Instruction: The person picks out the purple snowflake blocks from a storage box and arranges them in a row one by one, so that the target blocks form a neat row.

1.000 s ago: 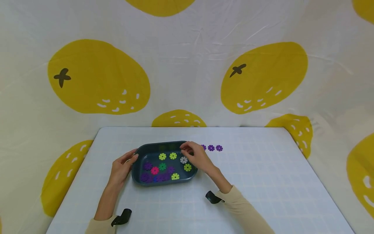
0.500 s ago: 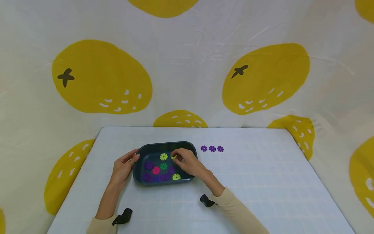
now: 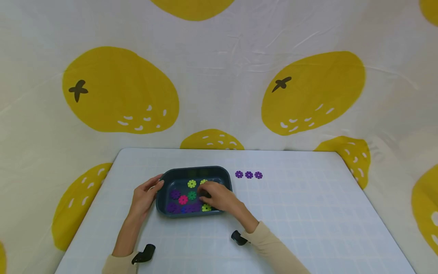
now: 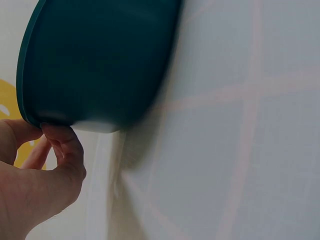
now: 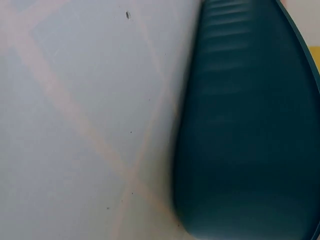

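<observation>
A dark teal tray (image 3: 181, 215) stands on the table with flower-shaped plastic discs in it: yellow-green (image 3: 192, 183), green (image 3: 192, 195), pink (image 3: 183, 199) and several purple (image 3: 175, 194). My left hand (image 3: 143, 196) pinches the tray's left rim; the left wrist view shows thumb and fingers at the edge of the tray (image 4: 100, 60). Over the right half of the tray, my right hand (image 3: 220, 196) reaches down among the discs. Its thumb and index fingertips are apart, close to a purple disc that they partly cover. The right wrist view shows only the tray's outer wall (image 5: 240, 125) and the tabletop.
Three purple discs (image 3: 249, 174) lie in a row on the white table (image 3: 308, 213), right of the tray's far corner. Behind the table hangs a white cloth (image 3: 219, 95) with large yellow fruit shapes. Black wrist cameras (image 3: 143, 254) sit at both sleeves.
My right hand has moved from the tray's far right part, past a yellow-green disc, toward the front and left inside it. The left hand stays on the rim.
</observation>
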A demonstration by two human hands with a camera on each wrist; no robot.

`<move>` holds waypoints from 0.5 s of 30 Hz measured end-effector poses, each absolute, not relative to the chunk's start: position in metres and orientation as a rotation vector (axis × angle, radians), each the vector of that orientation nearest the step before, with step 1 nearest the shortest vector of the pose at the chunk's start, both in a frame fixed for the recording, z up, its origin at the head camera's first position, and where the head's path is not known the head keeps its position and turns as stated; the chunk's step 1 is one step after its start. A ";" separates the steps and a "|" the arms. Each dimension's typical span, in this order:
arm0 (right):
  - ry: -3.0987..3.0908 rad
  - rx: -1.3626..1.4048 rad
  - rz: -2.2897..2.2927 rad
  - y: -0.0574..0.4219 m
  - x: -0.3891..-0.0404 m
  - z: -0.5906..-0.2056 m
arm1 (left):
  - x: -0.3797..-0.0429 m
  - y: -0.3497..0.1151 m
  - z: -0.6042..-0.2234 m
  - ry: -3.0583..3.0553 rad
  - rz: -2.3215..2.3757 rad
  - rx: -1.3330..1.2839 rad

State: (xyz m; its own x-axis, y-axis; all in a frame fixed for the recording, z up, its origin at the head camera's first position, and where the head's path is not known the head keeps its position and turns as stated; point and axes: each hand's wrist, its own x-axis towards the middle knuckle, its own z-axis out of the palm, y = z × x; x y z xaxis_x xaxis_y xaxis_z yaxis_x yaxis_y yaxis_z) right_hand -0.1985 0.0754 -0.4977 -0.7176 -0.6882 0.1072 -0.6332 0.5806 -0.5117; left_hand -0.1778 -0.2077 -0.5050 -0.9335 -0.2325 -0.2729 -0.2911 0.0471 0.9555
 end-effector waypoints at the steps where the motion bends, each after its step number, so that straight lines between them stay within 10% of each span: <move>1: 2.699 -1.130 -0.794 0.075 -0.198 -0.498 | -0.178 -0.208 -0.505 2.238 2.066 -0.568; 15: 2.693 -1.134 -0.778 0.075 -0.198 -0.499 | -0.179 -0.210 -0.507 2.217 2.079 -0.555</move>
